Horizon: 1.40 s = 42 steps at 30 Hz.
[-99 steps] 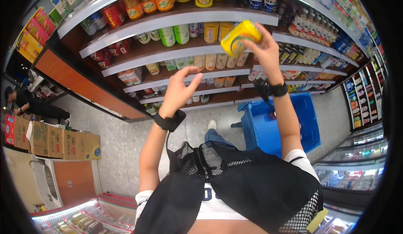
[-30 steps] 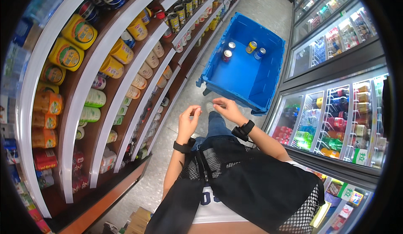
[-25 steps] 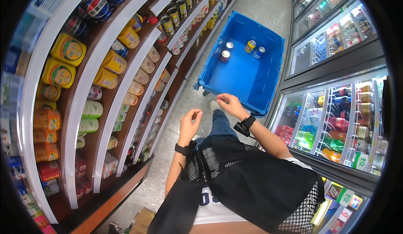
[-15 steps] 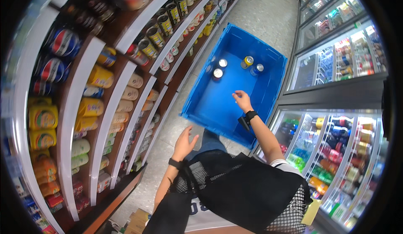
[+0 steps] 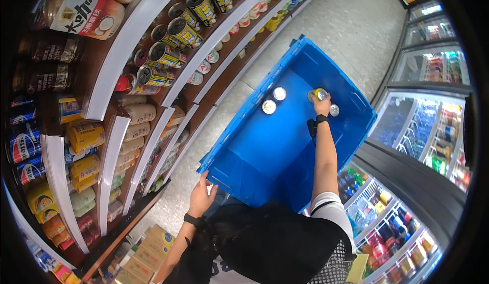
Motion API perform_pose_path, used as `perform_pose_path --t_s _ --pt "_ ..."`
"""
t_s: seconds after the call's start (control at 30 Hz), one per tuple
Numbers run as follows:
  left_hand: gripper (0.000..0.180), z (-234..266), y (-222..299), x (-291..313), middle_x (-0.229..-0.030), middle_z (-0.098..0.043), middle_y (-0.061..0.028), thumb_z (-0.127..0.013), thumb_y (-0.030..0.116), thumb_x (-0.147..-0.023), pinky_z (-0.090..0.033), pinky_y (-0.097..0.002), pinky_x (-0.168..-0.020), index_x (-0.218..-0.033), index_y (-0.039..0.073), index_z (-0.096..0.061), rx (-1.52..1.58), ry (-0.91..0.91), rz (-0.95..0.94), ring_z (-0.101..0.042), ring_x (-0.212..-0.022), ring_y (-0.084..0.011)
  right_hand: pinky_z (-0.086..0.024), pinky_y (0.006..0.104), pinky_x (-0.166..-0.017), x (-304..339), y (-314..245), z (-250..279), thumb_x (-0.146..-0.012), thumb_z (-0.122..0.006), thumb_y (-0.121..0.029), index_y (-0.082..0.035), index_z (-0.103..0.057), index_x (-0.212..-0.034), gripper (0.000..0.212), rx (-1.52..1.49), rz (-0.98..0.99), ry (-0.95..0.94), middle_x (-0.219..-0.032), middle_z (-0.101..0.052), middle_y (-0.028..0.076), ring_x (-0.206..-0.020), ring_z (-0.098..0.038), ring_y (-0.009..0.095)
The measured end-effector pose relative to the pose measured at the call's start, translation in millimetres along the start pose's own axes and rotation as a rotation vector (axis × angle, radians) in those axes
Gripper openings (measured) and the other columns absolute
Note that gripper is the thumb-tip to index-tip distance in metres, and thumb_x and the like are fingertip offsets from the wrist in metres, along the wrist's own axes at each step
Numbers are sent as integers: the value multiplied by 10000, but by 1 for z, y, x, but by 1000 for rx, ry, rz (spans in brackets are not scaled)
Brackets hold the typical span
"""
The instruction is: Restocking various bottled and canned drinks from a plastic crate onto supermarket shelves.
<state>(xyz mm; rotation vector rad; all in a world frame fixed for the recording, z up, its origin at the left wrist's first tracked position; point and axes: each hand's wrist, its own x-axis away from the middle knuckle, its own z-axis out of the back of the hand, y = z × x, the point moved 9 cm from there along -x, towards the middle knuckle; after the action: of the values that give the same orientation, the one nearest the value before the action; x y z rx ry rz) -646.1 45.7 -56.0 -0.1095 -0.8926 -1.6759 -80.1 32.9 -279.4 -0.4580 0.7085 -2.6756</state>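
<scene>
Inside a blue plastic crate (image 5: 239, 154) on the floor, my right hand (image 5: 322, 106) is closed round a yellow-and-silver can (image 5: 320, 93). Right beside that hand a second can (image 5: 334, 110) shows its silver top, partly hidden. Two more cans, one (image 5: 279, 93) slightly behind the other (image 5: 268, 107), stand upright near the crate's left wall. My left hand (image 5: 201, 198) is at the crate's near left corner, its fingertips at the rim and its thumb apart from the fingers.
Shelves of drink cans (image 5: 186, 32) and bottles (image 5: 84, 11) rise along the left. Glass-door coolers (image 5: 407, 126) full of drinks line the right, close to the crate. Cardboard boxes (image 5: 147, 256) sit at the lower left. Tiled floor (image 5: 326, 19) runs ahead.
My right hand has reached farther into the crate and taken hold of the yellow-and-silver can. My left hand has come to the crate's near corner. The view has shifted and turned.
</scene>
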Motion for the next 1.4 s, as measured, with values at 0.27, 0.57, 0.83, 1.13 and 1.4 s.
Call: perform_pose_path --t_s 0.27,0.57,0.83,1.13,1.4 --pt "571 -8 20 3 -907 -660 -158 -640 250 -858 -517 -426 -733 -1332 41 -400 -58 -69 -97 -644 -844 -356 -465 440 -911 -20 39 23 -656 -840 -410 86 -558 -1141 749 -44 95 84 -1126 -602 260 -1043 -581 406" --pt "448 0 27 6 -991 -662 -153 -575 258 -902 -492 -434 -819 -1291 71 -452 -102 -12 -194 -627 -928 -351 -493 377 -880 45 7 87 -696 -846 -233 75 -586 -1145 603 -330 200 189 -1120 -620 203 -987 -614 292" --pt "284 75 34 34 -997 -659 -126 -578 300 -909 -500 -411 -812 -1068 69 -625 30 290 -477 -627 -933 -318 -502 315 -886 187 -153 133 -760 -764 -17 32 -546 -1206 499 -777 468 -243 -1146 -592 120 -1015 -593 192" --pt "345 262 4 154 -997 -662 -127 -755 175 -760 -501 -378 -800 -1053 40 -632 201 1082 -703 -628 -918 -307 -443 316 -950 485 -424 158 -664 -770 -82 27 -530 -1253 645 -785 1232 -881 -1186 -551 112 -1104 -546 195" --pt "271 342 -65 234 -1040 -649 -135 -692 41 -775 -483 -371 -825 -1034 15 -614 235 1558 -651 -618 -940 -307 -497 372 -872 684 -555 231 -599 -815 -178 -5 -591 -1183 649 -861 1899 -274 -1095 -635 160 -1003 -618 296"
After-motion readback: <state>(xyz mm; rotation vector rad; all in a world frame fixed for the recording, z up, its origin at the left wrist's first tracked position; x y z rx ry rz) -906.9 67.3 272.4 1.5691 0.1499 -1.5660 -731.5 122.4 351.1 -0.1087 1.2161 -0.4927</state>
